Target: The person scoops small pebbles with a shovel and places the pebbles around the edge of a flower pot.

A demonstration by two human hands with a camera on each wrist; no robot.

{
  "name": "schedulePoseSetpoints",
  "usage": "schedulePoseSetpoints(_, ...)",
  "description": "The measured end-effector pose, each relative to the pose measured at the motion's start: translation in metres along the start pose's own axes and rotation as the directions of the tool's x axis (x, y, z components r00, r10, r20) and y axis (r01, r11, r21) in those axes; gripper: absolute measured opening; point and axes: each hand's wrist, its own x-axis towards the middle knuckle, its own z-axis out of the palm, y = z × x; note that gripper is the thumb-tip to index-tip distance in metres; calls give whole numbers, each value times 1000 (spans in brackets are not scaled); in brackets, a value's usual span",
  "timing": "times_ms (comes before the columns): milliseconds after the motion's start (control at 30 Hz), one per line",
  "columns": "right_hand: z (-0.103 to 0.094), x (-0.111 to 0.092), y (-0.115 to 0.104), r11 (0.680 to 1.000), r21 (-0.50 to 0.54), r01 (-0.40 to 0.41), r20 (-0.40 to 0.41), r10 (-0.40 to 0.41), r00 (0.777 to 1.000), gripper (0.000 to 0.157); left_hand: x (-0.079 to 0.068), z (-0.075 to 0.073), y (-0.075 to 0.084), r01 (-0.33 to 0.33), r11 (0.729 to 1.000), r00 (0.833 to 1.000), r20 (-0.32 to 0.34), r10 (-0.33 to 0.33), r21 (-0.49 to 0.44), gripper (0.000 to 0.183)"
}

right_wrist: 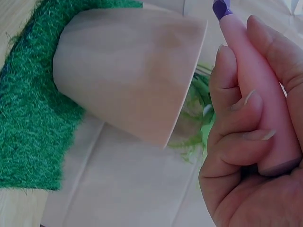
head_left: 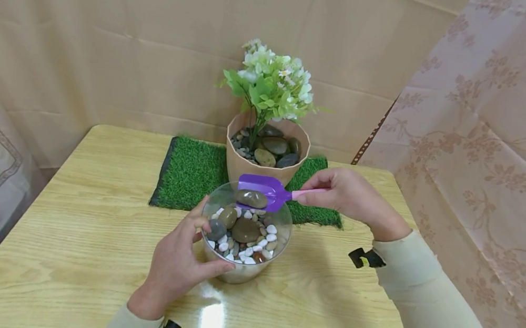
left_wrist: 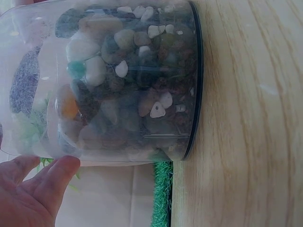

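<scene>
In the head view, my right hand [head_left: 345, 195] grips the pink handle [right_wrist: 258, 90] of a small hand trowel with a purple scoop [head_left: 276, 194]. A smooth grey-brown stone [head_left: 252, 199] lies in the scoop, above the far rim of a clear container [head_left: 284, 240]. White pebbles [head_left: 251, 252] and larger stones, among them a dark brown one [head_left: 245, 230], fill the container's lower part. My left hand [head_left: 177, 261] holds this container near its rim, thumb in front and fingers at the left side. The left wrist view shows layered pebbles [left_wrist: 109, 94] through the wall.
Behind the container stands a peach flowerpot [head_left: 262, 172] with dark stones and a white-flowered plant [head_left: 275, 83]. The pot sits on a green artificial grass mat [head_left: 195, 173]. Beneath everything is a wooden table [head_left: 85, 231]; curtains [head_left: 160, 43] hang behind and at the sides.
</scene>
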Motion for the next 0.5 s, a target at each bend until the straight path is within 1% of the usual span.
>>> schedulePoseSetpoints(200, -11, 5, 4, 1000, 2, -27, -28, 27, 999, 25, 0, 0, 1, 2, 1000, 1000, 1, -2, -4, 75)
schedulePoseSetpoints(400, -21, 10, 8, 1000, 12, -3, -56, 4, 998, 24, 0, -1, 1, 8, 1000, 1000, 5, -8, -1, 75)
schedulePoseSetpoints(500, -25, 13, 10, 1000, 16, -21, -74, 22, 997, 25, 0, -1, 2, 15, 1000, 1000, 10, -15, -5, 74)
